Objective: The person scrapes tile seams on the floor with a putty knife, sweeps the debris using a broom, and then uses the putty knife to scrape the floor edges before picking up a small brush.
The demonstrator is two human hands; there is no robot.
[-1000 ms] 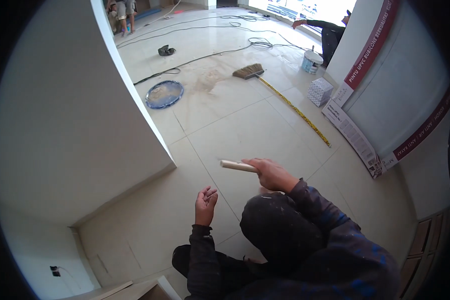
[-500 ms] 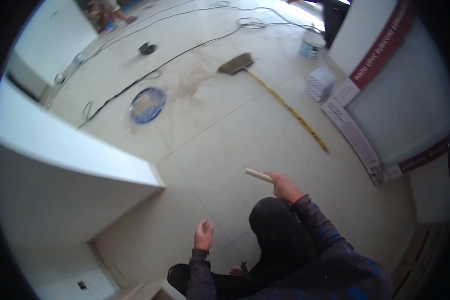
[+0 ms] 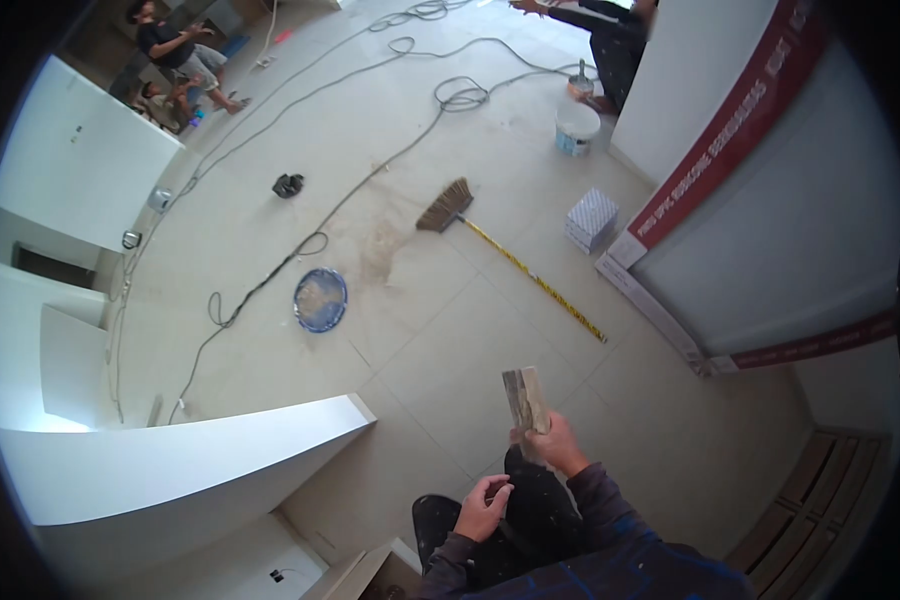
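Note:
My right hand (image 3: 561, 447) is wrapped round a flat wooden piece (image 3: 523, 397), grey-streaked on one side and pale beige on the other. It points up and away from me, above the floor in front of my knees. My left hand (image 3: 483, 508) is beside it, lower and to the left, over my dark trousers. Its fingers curl in towards the thumb. Whether anything small lies between them I cannot make out. The two hands are apart.
A broom (image 3: 532, 275) with a yellow handle lies ahead, near a dust-filled blue lid (image 3: 320, 300). Cables (image 3: 355, 192) cross the tiles. A white bucket (image 3: 576, 130), patterned box (image 3: 592, 220) and wrapped panel (image 3: 770, 220) stand right; a white partition (image 3: 210, 455) juts in left. Other people are farther off.
My left hand has come in towards the right one. The wooden piece has turned from edge-on to showing its broad face. The view has shifted, revealing more of the far room.

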